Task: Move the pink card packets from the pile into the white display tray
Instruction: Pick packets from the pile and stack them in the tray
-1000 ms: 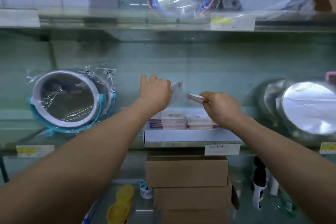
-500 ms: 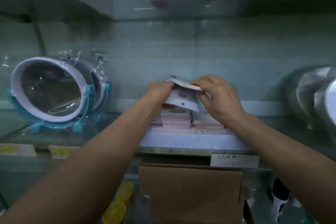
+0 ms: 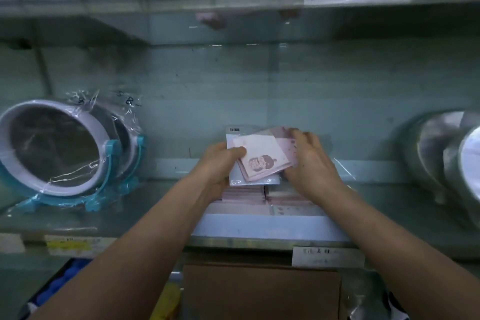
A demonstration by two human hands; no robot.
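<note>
Both hands hold a small stack of pink card packets (image 3: 262,157) above the white display tray (image 3: 265,227) on the glass shelf. My left hand (image 3: 220,166) grips the stack's left side, thumb lying on the top packet, which shows a cartoon figure. My right hand (image 3: 309,163) grips the right side, fingers curled over the top edge. A pale blue-grey packet sits at the back of the stack. Under my hands, rows of pink packets (image 3: 246,193) stand in the tray, partly hidden.
A round mirror on a blue stand (image 3: 57,150), wrapped in plastic, stands to the left. Silver wrapped mirrors (image 3: 452,161) stand to the right. A brown carton (image 3: 259,291) sits below the shelf edge, a price label (image 3: 327,257) on the rail.
My hands came together from apart, joining the packets into one stack now turned face up. The camera moved closer and tilted down.
</note>
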